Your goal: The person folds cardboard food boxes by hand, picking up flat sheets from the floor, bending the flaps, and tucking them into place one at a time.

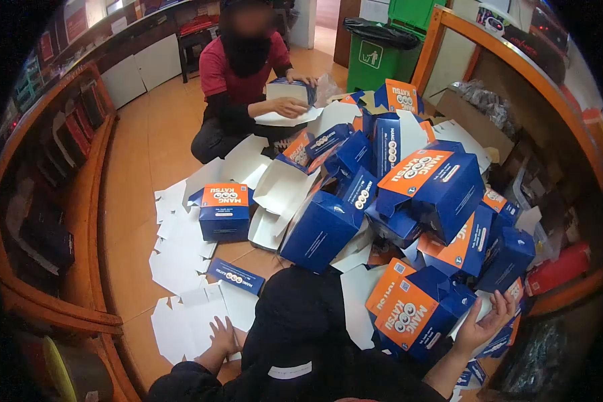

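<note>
My left hand (224,336) lies with fingers spread on a flat white carton sheet (185,328) on the floor, at the lower left. Just beyond it is a blue printed flap (235,275). My right hand (484,326) is raised at the lower right, palm turned up, its fingers apart and loosely bent with nothing in them. It is beside a folded blue and orange box (409,311) at the near edge of a heap. A black cloth garment (295,321) covers the bottom middle of the view and hides part of the floor.
Folded boxes (435,187) are heaped ahead and to the right. One box (224,218) stands apart, near more white sheets (181,248). Across the heap, a seated person (244,87) handles a box. A green bin (378,60) stands behind; wooden shelving (53,288) borders the left.
</note>
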A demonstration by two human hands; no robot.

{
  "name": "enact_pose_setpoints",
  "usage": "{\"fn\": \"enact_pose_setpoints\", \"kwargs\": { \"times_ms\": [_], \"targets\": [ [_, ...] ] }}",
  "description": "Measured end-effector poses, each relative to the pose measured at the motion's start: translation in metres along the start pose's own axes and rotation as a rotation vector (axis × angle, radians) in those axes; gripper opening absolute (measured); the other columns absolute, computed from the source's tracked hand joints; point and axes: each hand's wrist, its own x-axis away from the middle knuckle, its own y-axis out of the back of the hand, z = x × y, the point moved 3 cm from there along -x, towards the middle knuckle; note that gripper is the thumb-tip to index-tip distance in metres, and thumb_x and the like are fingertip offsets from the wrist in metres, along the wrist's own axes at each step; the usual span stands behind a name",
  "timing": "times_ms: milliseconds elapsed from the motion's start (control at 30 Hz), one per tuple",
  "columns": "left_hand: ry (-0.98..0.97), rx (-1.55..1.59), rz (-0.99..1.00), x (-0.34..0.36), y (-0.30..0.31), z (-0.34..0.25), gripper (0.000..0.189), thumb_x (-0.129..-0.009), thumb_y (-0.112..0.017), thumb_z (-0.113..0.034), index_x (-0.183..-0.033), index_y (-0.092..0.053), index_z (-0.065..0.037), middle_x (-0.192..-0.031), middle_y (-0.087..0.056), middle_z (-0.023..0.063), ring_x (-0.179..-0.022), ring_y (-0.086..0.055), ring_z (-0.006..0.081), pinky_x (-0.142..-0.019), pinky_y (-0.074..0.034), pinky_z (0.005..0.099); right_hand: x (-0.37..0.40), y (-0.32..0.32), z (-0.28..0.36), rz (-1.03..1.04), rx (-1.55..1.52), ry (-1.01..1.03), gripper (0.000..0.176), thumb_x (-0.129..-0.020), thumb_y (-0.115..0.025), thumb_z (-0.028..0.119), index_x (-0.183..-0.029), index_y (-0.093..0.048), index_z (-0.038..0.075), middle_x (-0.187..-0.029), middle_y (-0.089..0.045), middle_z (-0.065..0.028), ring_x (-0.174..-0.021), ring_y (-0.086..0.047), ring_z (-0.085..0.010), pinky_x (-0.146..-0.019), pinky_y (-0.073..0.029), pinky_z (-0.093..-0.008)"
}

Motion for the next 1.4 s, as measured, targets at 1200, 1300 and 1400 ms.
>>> {"fn": "enact_pose_setpoints", "kwargs": {
  "times_ms": [1200,1300,1400],
  "targets": [
    [-1.221,0.276,0.198,0.212,0.293,-0.223,0.101,-0.054,-0.081,-0.044,-0.132,-0.029,-0.007,-0.116,-0.053,0.0185,-0.104,-0.055,0.0294,-0.081,-0.048,0.0345,0.036,-0.049,0.083,0.658,-0.667,-0.067,0.013,-0.075,-0.066,0.014,-0.086,-0.063,0.008,-0.073,-0.061,-0.0065,-0.069,-0.058,-0.0232,-0.077,-0.043,-0.0349],
    [-1.113,0.145,0.348,0.167,0.246,-0.196,0.102,-0.057,-0.081,-0.044,-0.136,-0.025,-0.01,-0.133,-0.035,0.0214,-0.118,-0.043,0.032,-0.092,-0.041,0.0409,0.041,-0.052,0.087,0.953,-0.749,0.02,0.015,-0.076,-0.065,0.014,-0.089,-0.063,0.009,-0.079,-0.062,-0.0058,-0.074,-0.058,-0.0233,-0.073,-0.044,-0.0324],
    [-0.925,0.082,-0.171,0.132,0.191,-0.168,0.101,-0.056,-0.079,-0.047,-0.136,-0.026,-0.013,-0.137,-0.02,0.0252,-0.121,-0.032,0.0393,-0.096,-0.035,0.0468,0.059,-0.064,0.102,1.133,-0.835,0.25,0.015,-0.075,-0.065,0.012,-0.09,-0.065,0.008,-0.084,-0.062,-0.0064,-0.08,-0.057,-0.0231,-0.069,-0.045,-0.0327]
  ]
}}
